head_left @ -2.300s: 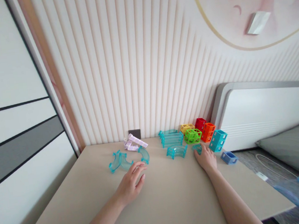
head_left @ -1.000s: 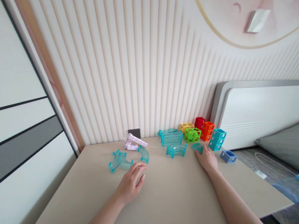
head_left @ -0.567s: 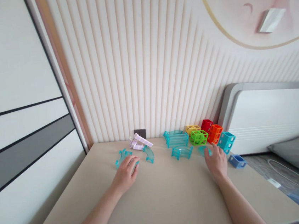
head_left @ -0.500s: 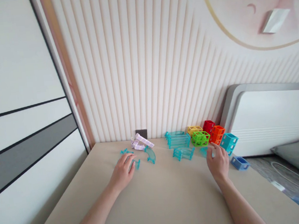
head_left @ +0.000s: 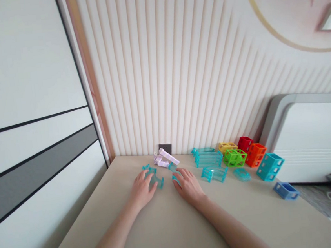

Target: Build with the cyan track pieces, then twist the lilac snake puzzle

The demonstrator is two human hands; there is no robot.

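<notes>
Head view: left hand [head_left: 143, 189] flat on table [head_left: 170, 230], fingers spread over teal curved track [head_left: 157, 181]; right hand [head_left: 190, 185] fingers loosely spread, tips touching second curved piece [head_left: 174, 176].

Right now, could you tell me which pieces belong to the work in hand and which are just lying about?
In use: left hand touching curved tracks; right hand touching a small curve.
Lying about: lilac pieces, straight tracks, arched track, disc, green cube, orange cube, teal block, blue block.
</notes>
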